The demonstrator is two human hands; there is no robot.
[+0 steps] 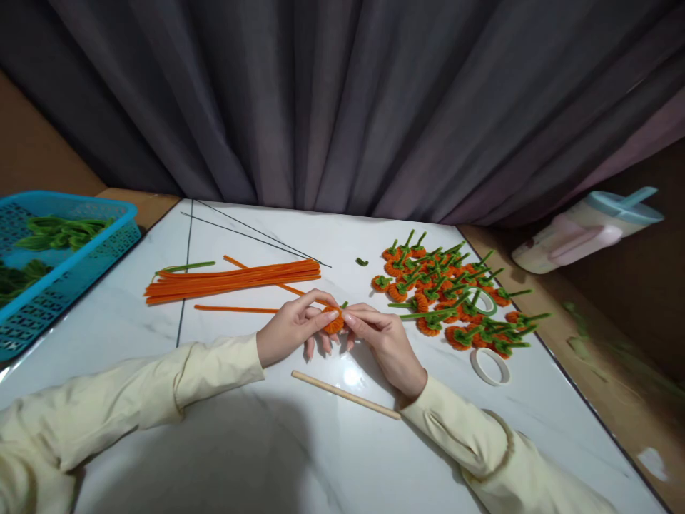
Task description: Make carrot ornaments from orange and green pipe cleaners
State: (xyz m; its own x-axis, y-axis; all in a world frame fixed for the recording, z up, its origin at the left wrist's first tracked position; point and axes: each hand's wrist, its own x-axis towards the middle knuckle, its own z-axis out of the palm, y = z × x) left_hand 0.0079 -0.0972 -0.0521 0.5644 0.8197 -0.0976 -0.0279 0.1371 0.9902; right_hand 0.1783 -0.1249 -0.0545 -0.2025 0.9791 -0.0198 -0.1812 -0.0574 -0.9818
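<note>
A small orange pipe-cleaner pumpkin point(335, 323) with a short green tip is held up over the table's middle. My left hand point(292, 326) pinches its left side between thumb and fingers. From the other side my right hand point(384, 341) closes thumb and forefinger at the pumpkin's right edge, partly covering it. Beyond my left hand lies a bundle of orange pipe cleaners point(235, 279), with a loose orange one point(235, 309) in front. A wooden stick point(345, 395) rests on the near side of both hands. Several orange pumpkins with green stems point(397, 291) crowd together at the right.
White tape point(476, 365) and a green-edged roll point(491, 303) lie by the pumpkins. A blue basket point(99, 270) with green pipe-cleaner pieces point(69, 232) stands left. Thin dark wires point(251, 234) lie at the back. A lidded cup point(581, 232) is far right, curtains point(321, 107) behind.
</note>
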